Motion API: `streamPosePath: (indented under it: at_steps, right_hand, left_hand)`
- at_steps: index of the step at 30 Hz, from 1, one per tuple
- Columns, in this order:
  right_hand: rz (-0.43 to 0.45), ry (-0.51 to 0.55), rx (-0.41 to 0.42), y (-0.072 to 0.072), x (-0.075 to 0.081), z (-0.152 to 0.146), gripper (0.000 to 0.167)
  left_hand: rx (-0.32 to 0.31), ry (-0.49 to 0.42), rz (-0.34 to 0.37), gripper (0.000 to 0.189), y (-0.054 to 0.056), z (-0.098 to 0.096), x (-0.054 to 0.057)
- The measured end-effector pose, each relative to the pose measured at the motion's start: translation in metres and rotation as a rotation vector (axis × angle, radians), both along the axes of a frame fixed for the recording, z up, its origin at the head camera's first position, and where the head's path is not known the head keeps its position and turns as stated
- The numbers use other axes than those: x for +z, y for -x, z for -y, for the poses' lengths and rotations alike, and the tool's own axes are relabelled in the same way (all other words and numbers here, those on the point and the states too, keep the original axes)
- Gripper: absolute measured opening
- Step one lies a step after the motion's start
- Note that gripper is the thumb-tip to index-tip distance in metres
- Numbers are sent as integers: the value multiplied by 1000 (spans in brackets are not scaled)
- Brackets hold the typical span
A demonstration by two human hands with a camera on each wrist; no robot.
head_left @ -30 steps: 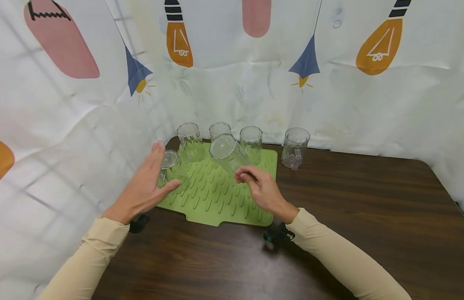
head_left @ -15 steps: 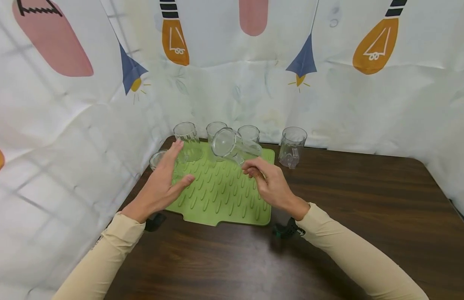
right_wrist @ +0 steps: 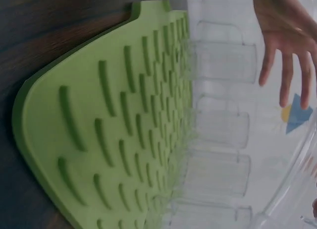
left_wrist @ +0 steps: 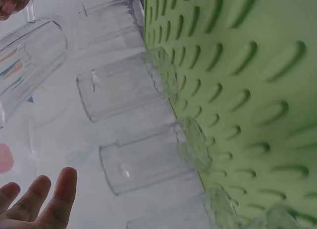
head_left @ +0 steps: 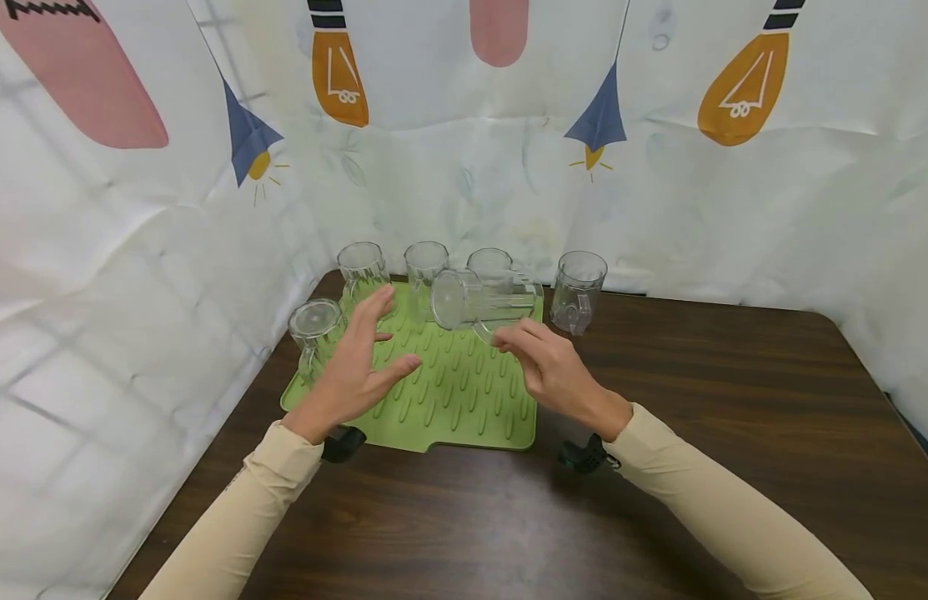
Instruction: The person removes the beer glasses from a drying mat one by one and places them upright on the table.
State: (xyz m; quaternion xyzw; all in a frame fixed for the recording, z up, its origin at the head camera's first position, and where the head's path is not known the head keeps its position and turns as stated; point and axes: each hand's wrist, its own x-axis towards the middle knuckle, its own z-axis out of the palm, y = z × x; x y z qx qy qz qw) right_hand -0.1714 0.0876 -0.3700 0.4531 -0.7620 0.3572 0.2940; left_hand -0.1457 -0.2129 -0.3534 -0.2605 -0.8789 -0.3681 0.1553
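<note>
My right hand point(head_left: 551, 367) grips the handle of a clear glass mug point(head_left: 464, 300), held above the green drying mat point(head_left: 448, 408). The mug lies nearly sideways, one round end facing left. In the left wrist view this mug point(left_wrist: 34, 55) hangs at upper left, below the right hand's fingertips. My left hand point(head_left: 353, 371) holds nothing, its fingers apart and thumb out, to the left of the mug. The right wrist view shows the left hand point(right_wrist: 290, 48) with fingers spread. Glass mugs stand at the mat's back left point(head_left: 363, 265), back middle point(head_left: 426, 257) and back right point(head_left: 490, 258).
Another mug point(head_left: 316, 327) stands on the mat's left side, close to the left hand. Beyond the mat's right edge, one more mug point(head_left: 579, 292) stands on the dark wooden table point(head_left: 719, 400). A patterned white curtain point(head_left: 448, 167) hangs behind and to the left.
The held mug has turned from a slant to nearly level, and my right hand has shifted slightly right. My left hand has moved right, towards the mug, uncovering the mug on the left.
</note>
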Motion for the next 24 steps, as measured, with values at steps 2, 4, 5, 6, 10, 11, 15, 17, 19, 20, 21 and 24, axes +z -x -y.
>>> streamPosePath:
  at_steps: [2, 4, 5, 6, 10, 11, 15, 17, 19, 20, 21, 24]
  right_hand:
    - [-52, -23, -9, 2, -2, -1, 30]
    - [-96, -47, -17, 3, -4, -2, 33]
    - [-118, -64, -24, 4, -6, -3, 34]
    - [-136, -80, -31, 4, -7, -4, 35]
    - [-217, -149, -59, 4, -11, -6, 36]
    - [-239, -169, -68, 4, -12, -7, 35]
    - [-318, -228, -89, 2, -15, -10, 37]
    - [-338, -250, -89, 1, -17, -11, 39]
    - [-354, -268, -88, -1, -19, -12, 40]
    - [-361, -277, -89, -1, -21, -12, 41]
    - [-367, -286, -93, -2, -22, -12, 40]
    - [-382, -310, -106, -4, -24, -13, 40]
  left_hand:
    - [-19, -28, 8, 90, 1, -5, 0]
    - [-35, -55, 11, 89, 3, -11, -1]
    - [-41, -67, 14, 89, 3, -14, -1]
    - [-44, -78, 18, 90, 4, -17, -1]
    - [-55, -121, 39, 93, 6, -28, -4]
    - [-60, -132, 45, 94, 7, -31, -5]
    - [-75, -186, 73, 95, 9, -40, -10]
    - [-77, -215, 98, 94, 10, -45, -13]
    - [-66, -243, 129, 93, 11, -50, -16]
    - [-63, -257, 148, 93, 12, -52, -17]
    - [-56, -268, 165, 92, 12, -54, -19]
    - [-37, -299, 213, 93, 13, -59, -23]
